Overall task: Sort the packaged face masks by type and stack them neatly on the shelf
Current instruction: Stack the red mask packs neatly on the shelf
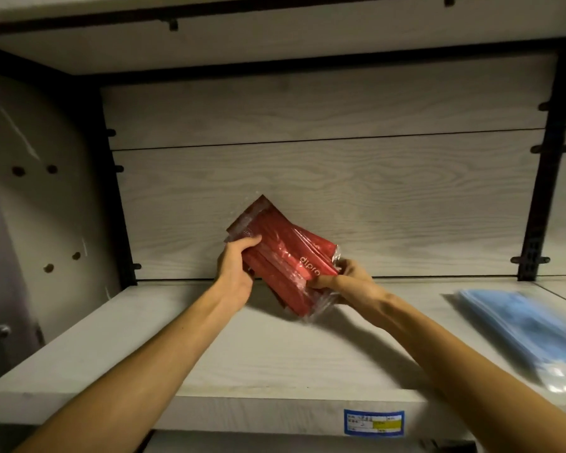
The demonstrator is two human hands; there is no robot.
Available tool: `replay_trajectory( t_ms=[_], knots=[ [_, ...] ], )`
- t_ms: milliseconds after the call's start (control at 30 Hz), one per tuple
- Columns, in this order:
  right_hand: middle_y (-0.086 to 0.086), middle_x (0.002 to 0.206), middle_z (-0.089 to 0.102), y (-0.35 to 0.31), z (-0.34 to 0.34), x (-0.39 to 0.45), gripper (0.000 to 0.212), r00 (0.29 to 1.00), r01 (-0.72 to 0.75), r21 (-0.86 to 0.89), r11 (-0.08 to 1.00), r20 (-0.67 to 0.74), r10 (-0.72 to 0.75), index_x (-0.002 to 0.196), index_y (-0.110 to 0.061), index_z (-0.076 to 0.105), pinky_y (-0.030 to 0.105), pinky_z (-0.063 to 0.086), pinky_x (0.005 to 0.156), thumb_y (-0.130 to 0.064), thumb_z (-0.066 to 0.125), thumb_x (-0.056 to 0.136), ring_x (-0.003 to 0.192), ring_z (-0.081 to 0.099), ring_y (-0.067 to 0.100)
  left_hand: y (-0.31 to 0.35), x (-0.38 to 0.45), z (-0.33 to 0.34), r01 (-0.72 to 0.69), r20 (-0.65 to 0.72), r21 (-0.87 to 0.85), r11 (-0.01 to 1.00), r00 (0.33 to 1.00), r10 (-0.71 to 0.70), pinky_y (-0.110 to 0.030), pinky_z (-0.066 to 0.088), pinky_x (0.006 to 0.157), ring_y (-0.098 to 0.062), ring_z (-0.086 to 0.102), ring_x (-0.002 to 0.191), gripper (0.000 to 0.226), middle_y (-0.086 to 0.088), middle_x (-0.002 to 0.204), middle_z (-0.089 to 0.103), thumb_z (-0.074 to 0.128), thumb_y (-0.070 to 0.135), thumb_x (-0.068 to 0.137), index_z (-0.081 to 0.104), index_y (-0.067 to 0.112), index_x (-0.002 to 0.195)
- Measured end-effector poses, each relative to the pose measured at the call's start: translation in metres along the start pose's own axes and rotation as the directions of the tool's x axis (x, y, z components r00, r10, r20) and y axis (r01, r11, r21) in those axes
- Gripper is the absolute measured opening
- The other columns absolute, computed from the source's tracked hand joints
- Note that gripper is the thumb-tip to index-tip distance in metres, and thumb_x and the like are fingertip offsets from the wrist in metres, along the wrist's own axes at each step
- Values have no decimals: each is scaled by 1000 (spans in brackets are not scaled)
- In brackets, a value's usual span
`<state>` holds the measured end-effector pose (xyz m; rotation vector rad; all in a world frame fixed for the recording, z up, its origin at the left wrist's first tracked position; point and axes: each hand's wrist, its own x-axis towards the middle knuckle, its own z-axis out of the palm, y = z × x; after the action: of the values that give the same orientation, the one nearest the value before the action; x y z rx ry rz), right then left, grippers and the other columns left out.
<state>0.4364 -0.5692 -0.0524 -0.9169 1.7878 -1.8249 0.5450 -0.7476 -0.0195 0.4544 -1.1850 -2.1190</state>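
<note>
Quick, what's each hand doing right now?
Left hand: closed on the red mask packs, gripping their left edge.
Right hand: closed on the same packs, at their lower right end.

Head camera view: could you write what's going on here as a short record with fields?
held item: bundle of red mask packs, tilted, above the shelf
left hand: fingers grip the bundle's left edge
right hand: fingers grip its lower right end
already on shelf: blue mask packs, lying at the right
shelf front: blue label
</note>
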Motion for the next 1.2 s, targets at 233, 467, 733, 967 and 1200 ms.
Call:
replay_trajectory(
  t_ms=[233,467,733,967,1200],
  knots=[
    [1,88,78,-10,-18,7,56,939,203,57,978,-293,-178,117,-16,61,25,59,69,14,76,73,77,72,10,1,5,-58,-61,225,521,851,972,-69,-32,53,95,-26,70,94,32,-12,95,76,88,10,62,75,3,90],
    [3,102,73,9,-9,10,53,971,87,-76,993,-215,-101,125,-12,57,12,52,65,5,74,79,81,71,6,-17,-5,-63,-226,205,651,725,972,119,-18,57,71,-10,71,82,47,-2,95,75,84,-8,71,63,4,111],
    [0,110,66,18,-2,13,62,974,54,-88,995,-216,-72,130,-18,47,18,52,73,-5,74,76,95,65,9,-22,-11,-54,-263,223,593,761,962,159,-37,53,101,-24,69,111,68,-13,122,70,84,-6,73,51,2,132],
    [5,104,69,19,-3,14,42,966,48,-68,997,-251,-64,115,-11,57,19,52,67,3,67,77,89,67,14,-27,-5,-59,-200,185,550,811,976,115,-30,54,95,-13,70,105,77,-4,119,69,88,6,72,41,14,132],
    [13,102,69,17,-2,9,40,967,64,-90,994,-240,-84,116,-3,60,24,52,70,9,62,78,88,65,19,-29,-10,-59,-209,203,554,805,973,113,-25,52,91,-9,64,108,82,1,124,62,85,2,73,36,19,136]
  ],
)
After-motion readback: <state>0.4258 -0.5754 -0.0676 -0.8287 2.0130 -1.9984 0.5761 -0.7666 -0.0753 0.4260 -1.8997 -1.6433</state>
